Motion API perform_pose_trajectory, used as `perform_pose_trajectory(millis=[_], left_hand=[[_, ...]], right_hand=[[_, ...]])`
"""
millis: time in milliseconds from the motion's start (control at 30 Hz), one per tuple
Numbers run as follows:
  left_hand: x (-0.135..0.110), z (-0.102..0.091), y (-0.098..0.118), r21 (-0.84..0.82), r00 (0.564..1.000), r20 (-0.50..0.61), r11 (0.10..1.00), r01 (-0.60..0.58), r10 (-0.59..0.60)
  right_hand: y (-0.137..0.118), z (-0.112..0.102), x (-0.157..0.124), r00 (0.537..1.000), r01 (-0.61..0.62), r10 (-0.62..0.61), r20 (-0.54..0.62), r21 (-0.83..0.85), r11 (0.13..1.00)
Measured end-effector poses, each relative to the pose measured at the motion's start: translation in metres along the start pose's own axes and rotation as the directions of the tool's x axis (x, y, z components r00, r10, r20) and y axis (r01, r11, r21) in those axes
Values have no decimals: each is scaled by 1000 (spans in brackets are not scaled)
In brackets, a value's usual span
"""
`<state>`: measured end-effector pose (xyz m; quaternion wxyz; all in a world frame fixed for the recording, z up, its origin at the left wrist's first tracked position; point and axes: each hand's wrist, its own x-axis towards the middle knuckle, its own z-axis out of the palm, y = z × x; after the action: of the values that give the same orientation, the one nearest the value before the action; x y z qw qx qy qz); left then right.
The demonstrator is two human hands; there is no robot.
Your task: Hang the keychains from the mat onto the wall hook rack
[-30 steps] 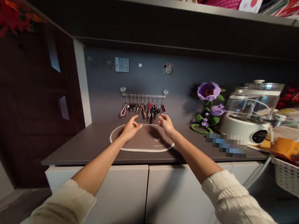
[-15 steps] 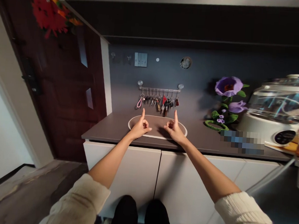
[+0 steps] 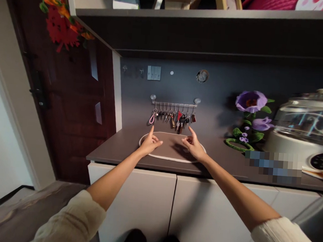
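Both hands hover over an oval brown mat point(image 3: 170, 146) with a pale rim, on the dark countertop. My left hand point(image 3: 150, 144) is above the mat's left part, index finger pointing up and thumb stretched inward, the other fingers loosely bent. Over the right part, my right hand point(image 3: 194, 146) mirrors it, its index finger leaning inward and its thumb near the bent fingers. Neither hand holds anything. Beyond the fingertips, a clear hook rail point(image 3: 175, 104) on the back panel carries several keys point(image 3: 181, 119) and a pink loop point(image 3: 152, 118).
Purple flowers point(image 3: 251, 102) with a green ring base stand on the right, beside a white appliance point(image 3: 295, 145) with a clear top. Overhead runs a shelf point(image 3: 185, 15) with boxes and cloth items. White cabinet doors point(image 3: 142, 193) are below, a dark red door point(image 3: 74, 137) left.
The view has tilted up, showing more of the shelf. My hands have moved slightly apart, their bent fingers have loosened, and my right index finger leans more inward.
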<state>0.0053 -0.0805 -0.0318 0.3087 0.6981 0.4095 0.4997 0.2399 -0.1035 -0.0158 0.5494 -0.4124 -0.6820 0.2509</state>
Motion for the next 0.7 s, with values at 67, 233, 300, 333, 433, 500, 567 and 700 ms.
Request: perform_pose_trajectory(millis=[67,233,300,333,433,500,567,700], left_hand=[[20,-8,-5,116,997,-79,993,18,-9],[81,-24,-10,309,975,-220,950,43,27],[106,-27,-10,330,968,-250,941,71,14],[117,-27,-11,323,965,-264,943,81,7],[147,-24,-14,201,947,-320,976,87,-18],[161,-18,-16,23,941,-334,997,68,-56],[169,-10,-18,-181,942,-316,982,59,-115],[177,8,-20,-405,940,-276,911,75,-200]], right_hand=[[5,-10,20,993,-31,25,-118,-52,998],[19,-42,80,939,-192,140,-315,-138,972],[27,-52,103,913,-231,161,-375,-149,961],[31,-56,113,902,-244,169,-397,-145,959],[45,-59,140,887,-244,192,-421,-72,967],[52,-53,151,888,-213,194,-418,-1,977],[56,-43,156,888,-178,185,-421,57,982],[57,-16,158,907,-107,164,-387,164,981]])
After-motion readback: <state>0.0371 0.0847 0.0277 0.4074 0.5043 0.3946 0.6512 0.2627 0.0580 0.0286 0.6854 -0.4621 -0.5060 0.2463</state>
